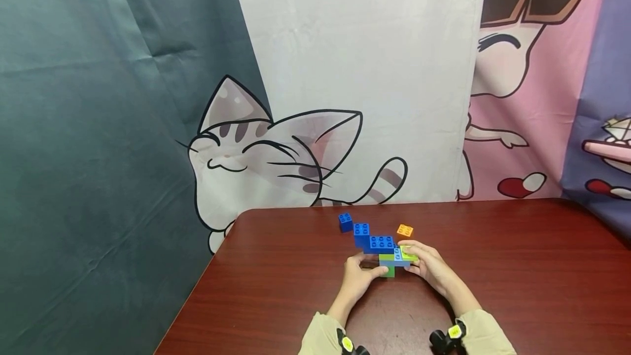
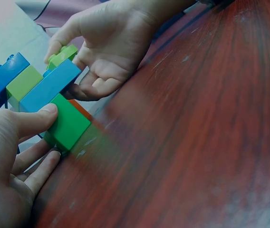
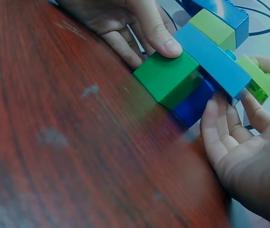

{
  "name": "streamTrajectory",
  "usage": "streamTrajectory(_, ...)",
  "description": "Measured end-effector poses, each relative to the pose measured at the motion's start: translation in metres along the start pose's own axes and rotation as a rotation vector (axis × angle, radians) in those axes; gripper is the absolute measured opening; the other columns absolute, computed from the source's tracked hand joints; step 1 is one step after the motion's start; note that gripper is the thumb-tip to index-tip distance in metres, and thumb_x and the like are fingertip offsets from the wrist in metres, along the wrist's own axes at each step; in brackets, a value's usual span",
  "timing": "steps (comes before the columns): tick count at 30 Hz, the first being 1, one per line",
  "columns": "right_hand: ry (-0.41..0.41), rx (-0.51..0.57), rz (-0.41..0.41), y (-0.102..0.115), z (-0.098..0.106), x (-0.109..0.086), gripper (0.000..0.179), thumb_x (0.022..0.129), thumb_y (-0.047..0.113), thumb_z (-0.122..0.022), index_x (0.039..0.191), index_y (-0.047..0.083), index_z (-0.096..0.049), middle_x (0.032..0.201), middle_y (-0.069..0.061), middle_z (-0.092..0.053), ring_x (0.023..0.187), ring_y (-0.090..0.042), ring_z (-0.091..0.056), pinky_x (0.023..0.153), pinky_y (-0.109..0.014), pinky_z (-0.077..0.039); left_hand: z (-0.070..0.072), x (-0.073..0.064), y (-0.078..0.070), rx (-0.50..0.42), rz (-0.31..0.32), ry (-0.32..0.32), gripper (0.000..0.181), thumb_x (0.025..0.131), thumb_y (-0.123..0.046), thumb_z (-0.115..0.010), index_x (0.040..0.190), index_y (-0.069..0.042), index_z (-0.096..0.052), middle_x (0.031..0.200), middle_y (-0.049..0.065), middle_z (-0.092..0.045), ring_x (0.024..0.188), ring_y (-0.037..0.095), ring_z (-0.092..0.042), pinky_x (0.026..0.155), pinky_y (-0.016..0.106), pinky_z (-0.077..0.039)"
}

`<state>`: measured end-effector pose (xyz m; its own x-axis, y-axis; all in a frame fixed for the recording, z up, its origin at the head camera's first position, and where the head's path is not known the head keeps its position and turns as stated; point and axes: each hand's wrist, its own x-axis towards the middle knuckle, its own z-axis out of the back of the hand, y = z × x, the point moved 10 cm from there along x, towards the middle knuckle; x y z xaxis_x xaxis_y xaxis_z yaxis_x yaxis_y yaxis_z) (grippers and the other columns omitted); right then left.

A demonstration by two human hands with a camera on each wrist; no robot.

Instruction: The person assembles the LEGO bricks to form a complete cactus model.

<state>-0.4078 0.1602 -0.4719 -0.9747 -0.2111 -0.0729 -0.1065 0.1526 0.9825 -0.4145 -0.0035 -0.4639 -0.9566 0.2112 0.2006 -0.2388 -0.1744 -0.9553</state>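
Observation:
A structure of toy building bricks stands on the table between the hands. At its near end is a green brick (image 2: 71,122) beneath a light blue brick (image 3: 211,59), with a pale green brick (image 3: 213,28) and a blue brick (image 1: 382,242) behind. My left hand (image 1: 359,281) grips the green brick, thumb on its near face and fingers round the back. A small lime brick (image 1: 408,253) sits on the light blue brick's right end. My right hand (image 1: 436,274) pinches this end, a finger on top of the lime brick and other fingertips below the light blue brick.
More blue bricks (image 1: 361,231) step back to the left, up to a blue brick (image 1: 345,222) farthest away. An orange brick (image 1: 405,230) is behind the right hand. The brown table (image 1: 266,267) ends at a cloth backdrop (image 1: 365,59) with cartoon figures.

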Motion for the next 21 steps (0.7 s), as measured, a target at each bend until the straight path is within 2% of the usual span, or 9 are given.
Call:
streamTrajectory(6, -0.09, 0.009, -0.002, 0.001, 0.008, 0.0, 0.044, 0.104, 0.034, -0.044, 0.132, 0.001, -0.05, 0.108, 0.014, -0.058, 0.091, -0.001, -0.062, 0.083, -0.02, -0.054, 0.0, 0.0, 0.0, 0.0, 0.0, 0.003, 0.03, 0.08, -0.011, -0.079, 0.107, -0.001, -0.072, 0.101, 0.015, -0.074, 0.085, 0.011, -0.07, 0.072, 0.015, -0.053)
streamTrajectory(13, -0.232, -0.043, -0.021, -0.001, 0.021, 0.0, 0.054, 0.103, 0.041, -0.043, 0.135, -0.003, -0.046, 0.12, 0.0, -0.054, 0.092, -0.001, -0.059, 0.08, -0.021, -0.052, -0.001, 0.0, -0.001, -0.007, -0.009, 0.006, 0.029, 0.078, -0.009, -0.08, 0.105, 0.0, -0.072, 0.1, 0.015, -0.074, 0.082, 0.009, -0.069, 0.071, 0.015, -0.053)
streamTrajectory(16, -0.27, -0.044, -0.025, -0.001, 0.026, -0.001, 0.053, 0.103, 0.043, -0.042, 0.132, -0.001, -0.049, 0.115, 0.001, -0.058, 0.091, -0.001, -0.059, 0.08, -0.02, -0.052, -0.001, 0.0, 0.0, -0.01, -0.006, 0.012, 0.029, 0.079, -0.01, -0.079, 0.105, -0.001, -0.072, 0.1, 0.015, -0.074, 0.082, 0.009, -0.069, 0.071, 0.015, -0.053)
streamTrajectory(21, -0.314, -0.002, -0.008, -0.002, 0.032, -0.001, 0.041, 0.103, 0.037, -0.045, 0.122, 0.003, -0.056, 0.1, 0.009, -0.06, 0.086, -0.001, -0.06, 0.077, -0.019, -0.052, -0.002, -0.001, 0.0, -0.005, 0.005, 0.025, 0.03, 0.08, -0.013, -0.079, 0.107, -0.002, -0.071, 0.101, 0.014, -0.074, 0.083, 0.009, -0.069, 0.072, 0.015, -0.054)
